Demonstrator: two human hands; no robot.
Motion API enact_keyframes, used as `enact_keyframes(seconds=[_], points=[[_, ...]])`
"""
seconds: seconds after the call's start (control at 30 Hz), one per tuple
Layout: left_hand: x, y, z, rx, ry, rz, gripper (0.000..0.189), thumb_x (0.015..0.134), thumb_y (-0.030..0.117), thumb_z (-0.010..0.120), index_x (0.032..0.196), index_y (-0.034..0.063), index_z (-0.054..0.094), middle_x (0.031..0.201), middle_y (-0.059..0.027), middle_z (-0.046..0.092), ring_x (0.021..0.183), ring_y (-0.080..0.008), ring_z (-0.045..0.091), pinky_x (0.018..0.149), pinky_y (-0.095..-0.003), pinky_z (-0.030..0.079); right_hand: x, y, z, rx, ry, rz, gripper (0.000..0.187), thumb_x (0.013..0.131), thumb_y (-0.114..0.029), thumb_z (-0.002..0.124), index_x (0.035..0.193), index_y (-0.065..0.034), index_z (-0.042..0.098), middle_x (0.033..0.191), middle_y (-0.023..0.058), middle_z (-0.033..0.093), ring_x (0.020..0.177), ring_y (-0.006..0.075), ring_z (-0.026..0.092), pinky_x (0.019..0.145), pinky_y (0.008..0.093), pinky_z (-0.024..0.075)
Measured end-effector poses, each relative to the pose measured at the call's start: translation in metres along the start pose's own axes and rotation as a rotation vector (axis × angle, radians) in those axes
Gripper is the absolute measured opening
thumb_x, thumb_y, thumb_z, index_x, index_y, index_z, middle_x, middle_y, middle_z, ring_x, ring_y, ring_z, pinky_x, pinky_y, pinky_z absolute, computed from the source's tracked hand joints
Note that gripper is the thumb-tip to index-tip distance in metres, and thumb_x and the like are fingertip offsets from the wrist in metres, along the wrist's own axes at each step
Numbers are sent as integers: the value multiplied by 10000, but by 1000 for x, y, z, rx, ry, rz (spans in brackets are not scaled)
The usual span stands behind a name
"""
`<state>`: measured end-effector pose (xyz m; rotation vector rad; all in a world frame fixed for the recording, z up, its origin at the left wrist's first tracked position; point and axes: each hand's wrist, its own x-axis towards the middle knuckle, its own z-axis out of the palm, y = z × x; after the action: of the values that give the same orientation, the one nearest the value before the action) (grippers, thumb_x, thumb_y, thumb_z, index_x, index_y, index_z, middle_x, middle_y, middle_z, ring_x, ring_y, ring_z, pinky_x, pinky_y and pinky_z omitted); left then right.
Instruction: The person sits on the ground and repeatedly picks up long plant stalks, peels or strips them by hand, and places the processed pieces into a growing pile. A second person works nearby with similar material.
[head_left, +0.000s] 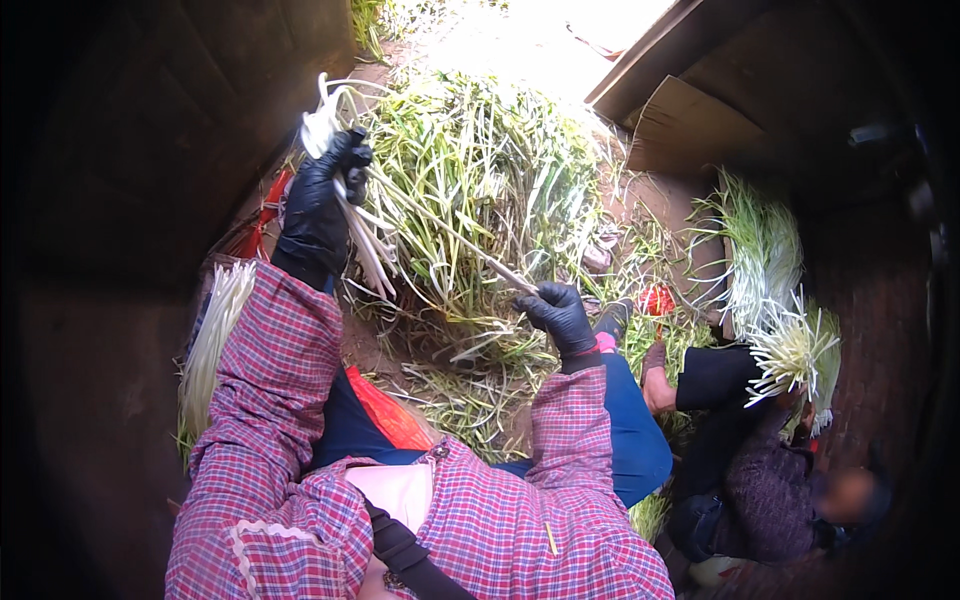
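My left hand (330, 187), in a black glove, is closed around a small bunch of pale leafy stalks (367, 247), their white ends curling above the fist and others hanging below it. My right hand (555, 315), also black-gloved, pinches the end of one long pale stalk (457, 236) that stretches up to the left hand. Behind and between both hands lies a large heap of green and yellowish leaves (480, 187). A bundle of pale stalks (217, 337) rests beside my left sleeve.
At the right a co-worker (772, 480) sits holding a bundle of pale stalks (795, 352). Another leafy bundle (757, 255) lies beyond. A cardboard piece (690, 127) leans at the upper right. Red plastic (386, 412) lies between my legs, and loose leaves (472, 405) litter the ground.
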<state>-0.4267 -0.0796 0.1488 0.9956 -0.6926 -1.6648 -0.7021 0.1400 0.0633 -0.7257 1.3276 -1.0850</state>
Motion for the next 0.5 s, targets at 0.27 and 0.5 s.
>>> enact_keyframes(seconds=[0.27,0.5], points=[[7,29,-16,8,-71,32,185,866,170,575,998,44,604,685,31,562,457,-7,409,373,-151,313,15,89,-70,-903,247,323,556,709,-242,735,1173,-6,537,1136,198,571,1123,301,512,976,343,366],[-5,-6,21,-18,-254,-138,235,874,230,570,1030,57,603,752,12,598,476,-7,396,382,-146,299,50,-16,112,-600,22,-701,354,898,-225,516,1205,-48,513,1052,159,600,952,254,592,823,334,460]])
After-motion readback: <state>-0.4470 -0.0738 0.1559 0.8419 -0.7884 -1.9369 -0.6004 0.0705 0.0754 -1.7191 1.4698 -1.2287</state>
